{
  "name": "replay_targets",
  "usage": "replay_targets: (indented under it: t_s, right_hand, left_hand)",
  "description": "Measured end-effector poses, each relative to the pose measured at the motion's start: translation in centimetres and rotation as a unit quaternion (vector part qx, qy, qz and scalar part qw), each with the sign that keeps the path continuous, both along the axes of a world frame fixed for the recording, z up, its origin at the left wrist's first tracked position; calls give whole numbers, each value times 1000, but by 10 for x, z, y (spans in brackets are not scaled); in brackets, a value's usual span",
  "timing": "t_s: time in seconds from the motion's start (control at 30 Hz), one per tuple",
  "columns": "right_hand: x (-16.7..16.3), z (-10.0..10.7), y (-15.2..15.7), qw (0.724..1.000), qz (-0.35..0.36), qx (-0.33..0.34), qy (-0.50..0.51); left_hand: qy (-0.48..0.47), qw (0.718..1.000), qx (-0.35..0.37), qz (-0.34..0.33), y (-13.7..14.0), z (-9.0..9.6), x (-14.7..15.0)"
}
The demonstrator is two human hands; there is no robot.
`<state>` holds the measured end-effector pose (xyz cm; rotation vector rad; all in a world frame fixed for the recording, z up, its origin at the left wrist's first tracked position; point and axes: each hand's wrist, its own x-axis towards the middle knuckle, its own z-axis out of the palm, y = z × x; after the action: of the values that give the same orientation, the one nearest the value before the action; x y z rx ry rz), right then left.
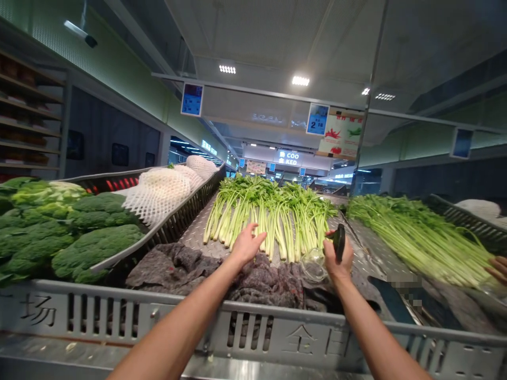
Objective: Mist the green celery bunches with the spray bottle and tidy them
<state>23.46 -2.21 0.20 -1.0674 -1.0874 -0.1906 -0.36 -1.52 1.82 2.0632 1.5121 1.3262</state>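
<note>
Celery stalks (pixel 273 221) lie side by side on a patterned metal surface (pixel 194 227), leafy ends away from me and pale cut ends toward me. My left hand (pixel 249 244) is open over the near ends of the stalks, fingers apart; whether it touches them I cannot tell. At the right end of the row, my right hand (pixel 339 258) is closed around what looks like a spray bottle (pixel 339 243), with a black trigger head and a clear body. A crumpled dark grey cloth (pixel 174 266) lies in front of the celery, below my hands.
A grey slotted crate wall (pixel 214 322) runs along the front. Broccoli (pixel 99 237) and net-wrapped produce (pixel 162 190) fill the left side behind a black slotted divider (pixel 186 211). On the right, a mirror (pixel 428 174) reflects the celery. Price signs (pixel 318 119) hang overhead.
</note>
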Motion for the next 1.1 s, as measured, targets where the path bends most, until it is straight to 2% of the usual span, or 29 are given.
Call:
replay_targets:
  t_s: [0.07,0.13,0.33,0.57,0.77,0.97,1.1]
  right_hand:
    - [-1,1,-2,1000,-1,-17,-6]
    - [-2,2,-4,999,0,-32,-13]
    - [-2,3,-4,999,17,-35,25]
    - [-2,1,-4,1000,12,-23,16]
    - [-1,-1,-1,1000,17,-15,-10]
    - [1,0,-1,998,5,-51,42]
    - [2,-1,-1,998,-6,-37,53]
  left_hand:
    - [-56,993,91,53,9,-1,3]
    - [-55,987,135,66,12,-5,7]
    - [40,984,174,2,3,-19,15]
    - [8,980,194,44,-2,-18,14]
    - [-28,980,174,91,-1,-18,10]
    - [-28,981,171,92,-1,-18,10]
    - [-41,979,181,88,2,-20,11]
